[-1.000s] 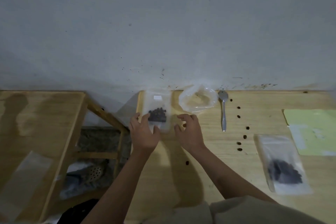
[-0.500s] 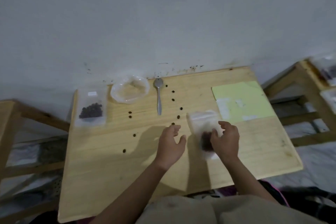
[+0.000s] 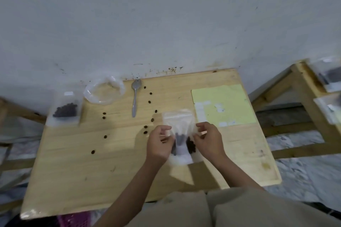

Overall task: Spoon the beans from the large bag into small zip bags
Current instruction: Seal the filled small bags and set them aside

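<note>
Wooden table (image 3: 73, 180) is carrying, from left to right, one filled zip bag (image 3: 63, 110) at the far left corner, one large bag (image 3: 103, 91) lying open and nearly empty, one spoon (image 3: 135, 99), about ten loose beans (image 3: 149, 101) and one yellow sheet (image 3: 223, 104). A second small zip bag (image 3: 180, 121) is being pinched at each side, lying between the left hand (image 3: 159, 143) and right hand (image 3: 208, 139), fingers curling round its edges, dark beans inside.

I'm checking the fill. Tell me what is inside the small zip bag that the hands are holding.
Dark beans show through the small zip bag, low between the left hand and right hand. The hands cover the bag's sides, so the amount cannot be judged.
</note>
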`<state>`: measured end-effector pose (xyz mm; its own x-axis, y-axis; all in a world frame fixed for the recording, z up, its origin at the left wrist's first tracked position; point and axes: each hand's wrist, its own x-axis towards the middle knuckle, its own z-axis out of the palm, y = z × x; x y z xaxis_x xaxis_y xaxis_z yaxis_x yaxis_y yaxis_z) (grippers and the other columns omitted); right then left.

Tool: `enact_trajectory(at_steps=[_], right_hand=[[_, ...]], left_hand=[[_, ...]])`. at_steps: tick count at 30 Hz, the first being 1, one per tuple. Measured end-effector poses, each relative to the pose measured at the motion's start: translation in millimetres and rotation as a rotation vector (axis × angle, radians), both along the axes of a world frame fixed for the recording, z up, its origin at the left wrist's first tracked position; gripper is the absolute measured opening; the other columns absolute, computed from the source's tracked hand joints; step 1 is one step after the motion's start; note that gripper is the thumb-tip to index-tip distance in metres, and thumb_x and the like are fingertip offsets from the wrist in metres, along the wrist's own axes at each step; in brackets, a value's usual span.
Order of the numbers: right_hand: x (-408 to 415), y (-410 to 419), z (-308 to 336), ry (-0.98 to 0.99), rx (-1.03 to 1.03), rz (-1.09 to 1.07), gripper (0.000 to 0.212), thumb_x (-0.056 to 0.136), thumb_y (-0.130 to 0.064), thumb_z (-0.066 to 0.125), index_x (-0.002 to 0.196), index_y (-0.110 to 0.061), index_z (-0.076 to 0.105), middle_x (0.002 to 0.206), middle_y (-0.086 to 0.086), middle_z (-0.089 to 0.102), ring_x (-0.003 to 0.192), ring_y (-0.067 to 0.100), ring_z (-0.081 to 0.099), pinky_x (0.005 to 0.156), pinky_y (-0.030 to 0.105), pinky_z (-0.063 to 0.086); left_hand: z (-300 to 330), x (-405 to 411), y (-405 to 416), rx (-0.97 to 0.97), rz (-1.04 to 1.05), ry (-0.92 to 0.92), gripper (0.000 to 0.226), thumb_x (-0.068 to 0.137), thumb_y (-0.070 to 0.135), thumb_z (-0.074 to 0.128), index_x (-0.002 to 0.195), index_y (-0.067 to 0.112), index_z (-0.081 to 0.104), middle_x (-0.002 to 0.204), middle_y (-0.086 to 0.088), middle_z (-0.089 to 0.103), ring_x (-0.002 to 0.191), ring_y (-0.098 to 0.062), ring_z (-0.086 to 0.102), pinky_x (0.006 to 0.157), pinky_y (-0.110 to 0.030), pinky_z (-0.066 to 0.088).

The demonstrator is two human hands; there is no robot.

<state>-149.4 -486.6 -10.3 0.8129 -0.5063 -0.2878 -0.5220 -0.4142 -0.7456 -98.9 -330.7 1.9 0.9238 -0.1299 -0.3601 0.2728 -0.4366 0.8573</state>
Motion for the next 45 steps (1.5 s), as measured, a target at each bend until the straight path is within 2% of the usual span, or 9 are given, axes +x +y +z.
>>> enact_trajectory(at_steps=[5,9,13,22,27,32,34,39,45], right_hand=[[15,-41,6,-0.093,0.016,-0.141,0.018,0.085,-0.014,0.064,0.103,-0.011,0.065,0.084,0.002,0.065,0.069,0.016,0.06,0.067,0.024,0.048],[41,-98,-8,-0.039,-0.189,-0.246,0.03,0.087,-0.016,0.061,0.113,-0.003,0.063,0.101,0.016,0.064,0.09,0.031,0.061,0.074,0.031,0.044],[54,-119,-22,0.179,-0.279,-0.164,0.032,0.086,-0.024,0.059,0.113,-0.005,0.063,0.111,0.018,0.055,0.102,0.039,0.054,0.079,0.042,0.047],[65,-117,-24,0.252,-0.38,-0.174,0.019,0.088,-0.019,0.053,0.099,-0.016,0.068,0.108,0.012,0.058,0.097,0.037,0.055,0.084,0.041,0.041],[58,-110,4,-0.041,-0.102,-0.305,0.01,0.087,-0.02,0.059,0.086,-0.011,0.064,0.094,0.005,0.067,0.085,0.023,0.062,0.075,0.032,0.046],[39,-61,64,-0.39,0.315,-0.287,0.015,0.077,-0.014,0.077,0.072,-0.01,0.063,0.067,0.0,0.062,0.061,0.006,0.056,0.062,0.016,0.049],[36,-39,73,-0.385,0.424,-0.234,0.017,0.073,-0.012,0.079,0.068,-0.011,0.063,0.063,0.0,0.06,0.057,0.007,0.054,0.059,0.016,0.049],[33,-8,78,-0.329,0.455,-0.199,0.021,0.069,-0.016,0.083,0.065,-0.009,0.064,0.058,-0.002,0.06,0.053,0.006,0.055,0.057,0.016,0.046],[31,13,88,-0.346,0.358,-0.131,0.02,0.069,-0.019,0.083,0.065,-0.009,0.066,0.057,-0.003,0.063,0.051,0.004,0.055,0.055,0.017,0.046]], left_hand=[[12,4,-11,-0.139,-0.024,-0.048,0.037,0.083,-0.01,0.058,0.104,0.021,0.063,0.102,0.0,0.065,0.09,-0.01,0.061,0.075,-0.011,0.049],[20,10,-16,-0.198,-0.007,-0.079,0.039,0.084,-0.015,0.053,0.11,0.013,0.062,0.07,-0.011,0.05,0.059,-0.007,0.05,0.062,-0.015,0.046],[26,14,-22,-0.249,0.023,-0.09,0.043,0.083,-0.018,0.052,0.105,0.019,0.063,0.066,-0.006,0.047,0.054,-0.003,0.046,0.056,-0.016,0.044],[33,13,-33,-0.273,0.018,-0.072,0.04,0.084,-0.012,0.056,0.102,0.023,0.062,0.096,0.009,0.068,0.075,-0.002,0.06,0.067,-0.022,0.052],[36,13,-35,-0.301,0.076,-0.043,0.032,0.085,-0.006,0.062,0.103,0.02,0.062,0.1,-0.006,0.069,0.065,-0.023,0.055,0.059,-0.035,0.049],[51,12,-34,-0.285,0.051,-0.027,0.043,0.084,-0.007,0.062,0.115,0.022,0.062,0.122,0.011,0.056,0.064,0.01,0.059,0.059,-0.018,0.05],[57,9,-35,-0.316,0.037,-0.033,0.051,0.083,-0.011,0.06,0.12,0.025,0.059,0.123,0.016,0.053,0.068,0.005,0.061,0.058,-0.016,0.051],[66,2,-31,-0.381,0.047,-0.099,0.055,0.081,-0.014,0.06,0.111,0.032,0.06,0.121,0.024,0.056,0.058,-0.013,0.052,0.05,-0.022,0.044],[79,-5,-15,-0.423,0.123,-0.154,0.028,0.081,-0.004,0.067,0.101,0.016,0.063,0.106,0.007,0.066,0.087,0.009,0.063,0.071,-0.009,0.048]])
